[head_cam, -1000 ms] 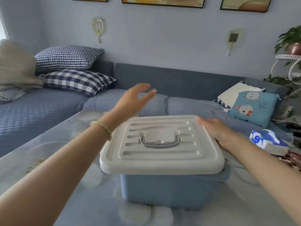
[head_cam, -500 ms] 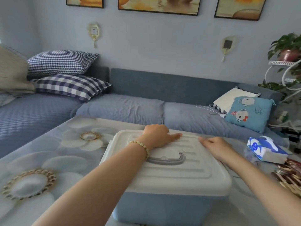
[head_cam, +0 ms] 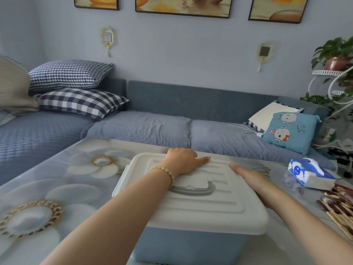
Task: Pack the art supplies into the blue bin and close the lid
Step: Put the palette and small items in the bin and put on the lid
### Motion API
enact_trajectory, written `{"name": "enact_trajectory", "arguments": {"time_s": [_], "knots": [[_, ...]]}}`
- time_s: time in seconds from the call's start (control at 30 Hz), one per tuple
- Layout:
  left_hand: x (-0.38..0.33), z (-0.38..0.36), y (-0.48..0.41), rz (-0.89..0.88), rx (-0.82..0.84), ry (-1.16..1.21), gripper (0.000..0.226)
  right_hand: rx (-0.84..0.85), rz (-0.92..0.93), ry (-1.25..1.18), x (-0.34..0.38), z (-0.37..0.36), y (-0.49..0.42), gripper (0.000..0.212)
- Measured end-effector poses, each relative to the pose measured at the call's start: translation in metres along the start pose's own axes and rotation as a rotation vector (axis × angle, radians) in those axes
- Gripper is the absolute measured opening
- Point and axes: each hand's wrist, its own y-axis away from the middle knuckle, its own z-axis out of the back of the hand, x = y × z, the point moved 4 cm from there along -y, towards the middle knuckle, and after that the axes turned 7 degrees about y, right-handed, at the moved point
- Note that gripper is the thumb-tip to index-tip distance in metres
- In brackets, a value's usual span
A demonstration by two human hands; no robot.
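Blue bin [head_cam: 187, 247] stands on the flower-patterned table [head_cam: 57, 188], toward its near edge, with the white lid [head_cam: 206, 209] already lying across its top and both hands on it. What is left, as I judge it, is seating the lid all the way round. Whether any art supplies remain outside I cannot say. Some brown sticks [head_cam: 338, 209] lie at the table's right edge, too blurred to name.

To do this well, press straight down over the rim rather than in the middle, where the panel only flexes. Work along the far edge first, then the two near corners, and feel for each side dropping home. Keep palms clear of the grey handle [head_cam: 193, 190] folded flat in its recess. The near right corner of the lid overhangs the blue wall evenly, so it looks square. A sideways shove could slide the whole bin on the smooth cover.

The left hand [head_cam: 181, 161], a bead bracelet [head_cam: 164, 172] at its wrist, lies palm down at the lid's far edge, thumb stretched out to the right along the ribs. Its fingers bend away past the knuckles, and I cannot tell whether they hook the far rim or merely rest.

The right hand [head_cam: 250, 177] lies flat along the lid's right side, fingers straight and together, holding nothing. A tissue pack [head_cam: 311, 175] sits near, further right.
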Motion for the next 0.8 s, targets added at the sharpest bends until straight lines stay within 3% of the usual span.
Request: {"name": "enact_trajectory", "arguments": {"time_s": [0.1, 0.2, 0.4, 0.53, 0.8], "knots": [[0.000, 0.000, 0.000, 0.009, -0.002, 0.004, 0.066, 0.138, -0.128, -0.162, -0.010, -0.003, 0.007, 0.044], [0.000, 0.001, 0.001, 0.009, -0.002, -0.002, 0.066, 0.229, -0.171, -0.136, -0.015, 0.000, 0.018, 0.049], [0.000, 0.001, 0.002, 0.008, -0.007, -0.003, 0.066, -0.166, -0.005, -0.204, -0.019, 0.011, 0.038, 0.043], [0.000, 0.000, 0.003, 0.011, -0.010, 0.005, 0.066, -0.059, -0.082, -0.413, -0.020, -0.002, 0.047, 0.021], [-0.002, 0.001, 0.003, 0.015, -0.020, -0.013, 0.066, -0.031, -0.056, -0.281, -0.010, -0.001, 0.044, 0.015]]}}
